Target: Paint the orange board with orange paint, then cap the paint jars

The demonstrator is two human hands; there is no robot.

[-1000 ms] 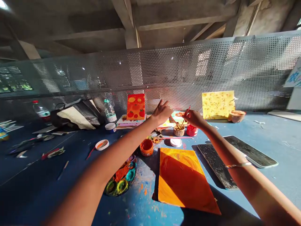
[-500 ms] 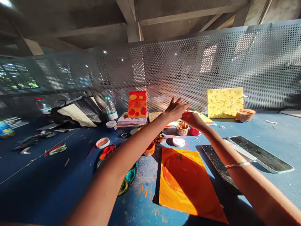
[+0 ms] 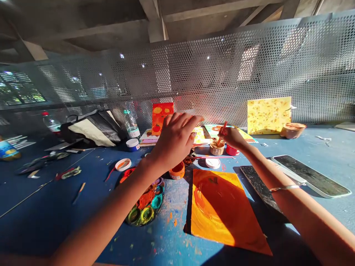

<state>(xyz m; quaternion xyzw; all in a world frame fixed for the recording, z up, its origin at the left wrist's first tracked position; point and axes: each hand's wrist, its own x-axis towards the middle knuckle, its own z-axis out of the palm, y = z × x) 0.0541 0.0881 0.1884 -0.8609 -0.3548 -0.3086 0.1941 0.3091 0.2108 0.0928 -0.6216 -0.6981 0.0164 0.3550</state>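
1. Above the blue, paint-flecked tabletop (image 3: 55, 221), at the far edge of the work area: right hand (image 3: 232, 137) with fingers (image 3: 227, 136) clenched around a thin paintbrush (image 3: 222, 130), red handle slanting up and bristle end pointing down toward a small wooden cup (image 3: 216, 148); contact with the cup impossible to tell.
2. Just right of the cup, a red paint jar (image 3: 231, 150); nearer, a white lid (image 3: 212, 163) and a pink-handled brush (image 3: 208, 157) lying flat.
3. Left of the paintbrush, well apart from it: left hand (image 3: 174, 142), fingers (image 3: 185, 120) released and spread, gripping nothing, hovering over an orange paint jar (image 3: 176, 170) and blocking part of a small tomato canvas (image 3: 162, 118).
4. Below both hands, an orange painted board (image 3: 224, 210), its upper edge close to the white lid; to its left, a round paint-smeared palette (image 3: 144, 201).
5. Right of the board, a dark speckled panel (image 3: 257, 184), partly under the right forearm.
6. Beyond the right hand, open tabletop up to a yellow canvas (image 3: 269, 115), upright against a perforated metal screen (image 3: 210, 74).
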